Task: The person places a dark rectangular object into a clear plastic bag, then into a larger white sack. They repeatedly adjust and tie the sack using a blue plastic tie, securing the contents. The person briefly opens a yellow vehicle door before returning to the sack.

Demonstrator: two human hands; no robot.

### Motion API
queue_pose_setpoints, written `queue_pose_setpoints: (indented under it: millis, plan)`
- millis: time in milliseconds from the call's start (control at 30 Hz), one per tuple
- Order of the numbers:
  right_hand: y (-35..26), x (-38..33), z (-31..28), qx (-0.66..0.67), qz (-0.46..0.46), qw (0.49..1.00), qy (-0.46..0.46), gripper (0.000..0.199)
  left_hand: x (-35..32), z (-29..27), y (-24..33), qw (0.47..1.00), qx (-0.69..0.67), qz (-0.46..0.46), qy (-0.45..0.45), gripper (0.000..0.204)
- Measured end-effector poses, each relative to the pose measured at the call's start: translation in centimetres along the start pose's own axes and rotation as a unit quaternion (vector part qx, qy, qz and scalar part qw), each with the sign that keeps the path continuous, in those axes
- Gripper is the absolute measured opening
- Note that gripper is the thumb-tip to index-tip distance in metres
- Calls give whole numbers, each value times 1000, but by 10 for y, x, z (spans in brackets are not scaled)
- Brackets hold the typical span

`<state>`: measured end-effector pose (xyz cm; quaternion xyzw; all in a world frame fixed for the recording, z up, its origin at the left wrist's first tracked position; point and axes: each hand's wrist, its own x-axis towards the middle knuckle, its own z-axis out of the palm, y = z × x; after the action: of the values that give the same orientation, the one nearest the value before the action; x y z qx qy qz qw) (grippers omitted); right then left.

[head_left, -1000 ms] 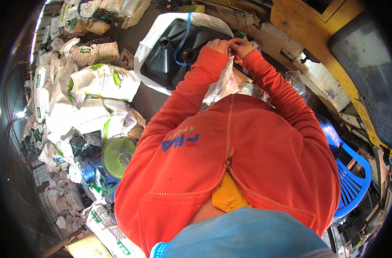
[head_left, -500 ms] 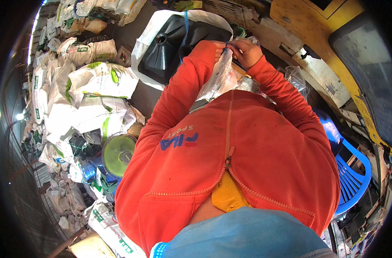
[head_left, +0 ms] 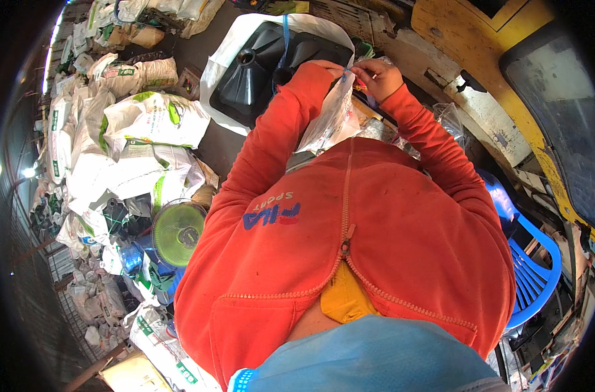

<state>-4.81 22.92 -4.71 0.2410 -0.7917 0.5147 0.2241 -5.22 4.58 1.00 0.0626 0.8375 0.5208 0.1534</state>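
Observation:
Both my orange-sleeved arms reach forward and meet above my chest. My right hand (head_left: 378, 78) pinches the top edge of a clear plastic bag (head_left: 333, 121) that hangs down between my forearms. My left hand (head_left: 331, 65) is mostly hidden by its sleeve cuff; its fingers meet the right hand at the same bag top. A short bit of blue cord (head_left: 344, 73) shows where the fingers meet. Just beyond the hands a black moulded funnel-like part (head_left: 258, 75) lies in an open white sack (head_left: 214, 62).
Many filled white-and-green sacks (head_left: 147, 117) are piled on the left. A green round fan (head_left: 176, 232) lies among them. A blue plastic chair (head_left: 532, 268) stands at the right, below a yellow machine body (head_left: 506, 85). A blue strap (head_left: 284, 36) hangs over the black part.
The clear bag has been drawn up and now hangs lengthwise between my forearms. My hands have stayed together at nearly the same spot.

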Motion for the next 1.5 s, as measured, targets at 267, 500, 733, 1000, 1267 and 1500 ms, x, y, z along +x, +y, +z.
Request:
queue_pose_setpoints:
  millis: [267,500,733,1000,1267,1500]
  plan:
    - [24,-13,3,324,360,872,-66,11,-15,-2,17,956,262,-8,130,22]
    - [78,-50,-54,349,481,803,-41,28,-61,3,61,955,273,115,21,37]
    - [242,-182,-196,-139,572,804,-82,27,-86,46,102,920,187,184,-291,46]
    - [269,-310,-105,-292,436,747,-409,33,-10,33,181,665,611,413,123,61]
    - [189,-278,-103,-542,589,571,-181,59,-52,82,95,815,376,438,43,39]
    - [186,-278,-164,-353,630,667,-185,39,-63,77,18,929,230,281,-72,34]
